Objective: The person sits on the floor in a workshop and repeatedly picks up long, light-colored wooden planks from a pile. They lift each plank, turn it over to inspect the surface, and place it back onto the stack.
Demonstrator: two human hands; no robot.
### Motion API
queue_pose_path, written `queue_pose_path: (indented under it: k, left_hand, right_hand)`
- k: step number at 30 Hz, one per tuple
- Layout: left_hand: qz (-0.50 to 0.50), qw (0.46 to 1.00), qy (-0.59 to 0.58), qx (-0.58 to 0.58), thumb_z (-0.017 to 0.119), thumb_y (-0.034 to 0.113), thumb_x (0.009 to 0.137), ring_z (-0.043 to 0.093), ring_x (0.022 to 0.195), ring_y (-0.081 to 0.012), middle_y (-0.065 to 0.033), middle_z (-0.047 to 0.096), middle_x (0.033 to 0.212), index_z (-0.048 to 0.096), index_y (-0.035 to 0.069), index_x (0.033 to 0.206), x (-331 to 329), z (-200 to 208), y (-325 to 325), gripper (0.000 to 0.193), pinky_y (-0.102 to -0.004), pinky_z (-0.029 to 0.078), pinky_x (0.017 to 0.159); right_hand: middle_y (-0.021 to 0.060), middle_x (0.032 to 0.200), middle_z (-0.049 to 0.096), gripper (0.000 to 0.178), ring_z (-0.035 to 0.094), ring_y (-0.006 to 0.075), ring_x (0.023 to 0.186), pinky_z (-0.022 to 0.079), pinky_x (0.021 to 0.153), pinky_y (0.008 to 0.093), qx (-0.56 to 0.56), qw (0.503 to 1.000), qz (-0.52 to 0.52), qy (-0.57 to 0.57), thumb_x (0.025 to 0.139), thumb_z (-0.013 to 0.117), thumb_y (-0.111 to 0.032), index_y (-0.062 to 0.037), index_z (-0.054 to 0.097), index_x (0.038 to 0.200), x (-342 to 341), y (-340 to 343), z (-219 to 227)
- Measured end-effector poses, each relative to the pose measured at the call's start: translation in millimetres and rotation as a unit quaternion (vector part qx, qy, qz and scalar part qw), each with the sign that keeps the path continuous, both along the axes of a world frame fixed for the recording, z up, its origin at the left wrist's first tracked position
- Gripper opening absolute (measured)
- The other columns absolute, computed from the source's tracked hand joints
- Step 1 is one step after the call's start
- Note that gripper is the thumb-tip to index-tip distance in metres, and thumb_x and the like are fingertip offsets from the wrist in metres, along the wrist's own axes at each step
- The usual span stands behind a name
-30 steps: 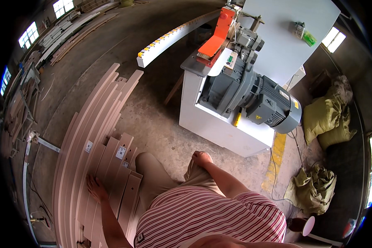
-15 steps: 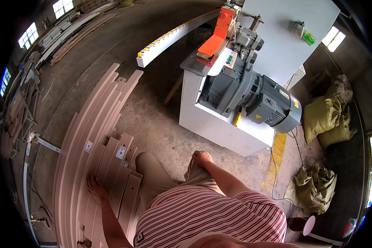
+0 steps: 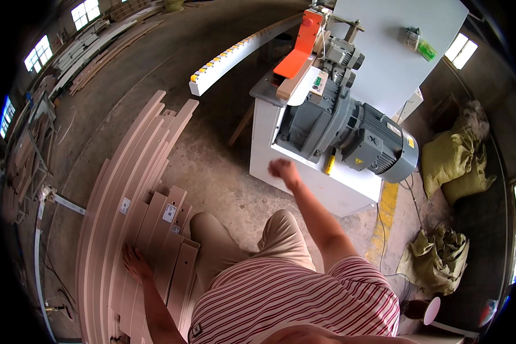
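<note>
The left hand [image 3: 137, 267] rests loosely spread fingers [image 3: 128, 254] on the brown boards [image 3: 133, 221] beneath them, while the blurred right hand [image 3: 284, 171] curls, how tightly I cannot tell, with another board [image 3: 294, 85] beyond and a grey motor [image 3: 378, 140] rightward.

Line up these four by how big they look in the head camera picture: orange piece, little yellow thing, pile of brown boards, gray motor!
Largest to smallest, as they look:
1. pile of brown boards
2. gray motor
3. orange piece
4. little yellow thing
</note>
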State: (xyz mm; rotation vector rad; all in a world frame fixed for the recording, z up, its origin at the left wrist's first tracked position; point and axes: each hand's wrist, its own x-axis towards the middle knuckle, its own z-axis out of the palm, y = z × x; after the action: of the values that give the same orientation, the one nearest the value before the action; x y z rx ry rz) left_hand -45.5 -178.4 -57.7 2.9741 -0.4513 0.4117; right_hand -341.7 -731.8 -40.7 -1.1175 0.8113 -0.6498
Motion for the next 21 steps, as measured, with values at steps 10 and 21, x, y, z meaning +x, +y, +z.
queue_pose_path:
  k: [10,21]
  left_hand:
    - [0.011,1.0,0.029,0.007,0.038,0.038,0.105,0.036,0.14,-0.0241,-0.0046,0.039,0.153,0.044,0.015,0.146,1.5,4.2,-5.1,0.047,-0.0446,0.034,0.113]
    - [0.018,0.999,0.028,0.005,0.039,0.037,0.104,0.036,0.14,-0.0243,-0.003,0.038,0.154,0.045,0.016,0.145,-2.1,4.2,-3.5,0.046,-0.0456,0.034,0.112]
  right_hand:
    - [0.0121,0.093,0.066,0.031,0.067,0.0221,0.082,0.057,0.075,0.0319,0.044,0.994,-0.047,-0.083,0.097,0.062,-0.027,0.0018,0.059,0.107,51.7,-97.2,150.2]
    - [0.0046,0.071,0.064,0.022,0.062,0.0129,0.06,0.053,0.058,0.0257,0.078,0.995,0.06,0.018,0.089,0.071,-0.024,-0.0024,0.067,0.086,37.3,-25.0,158.1]
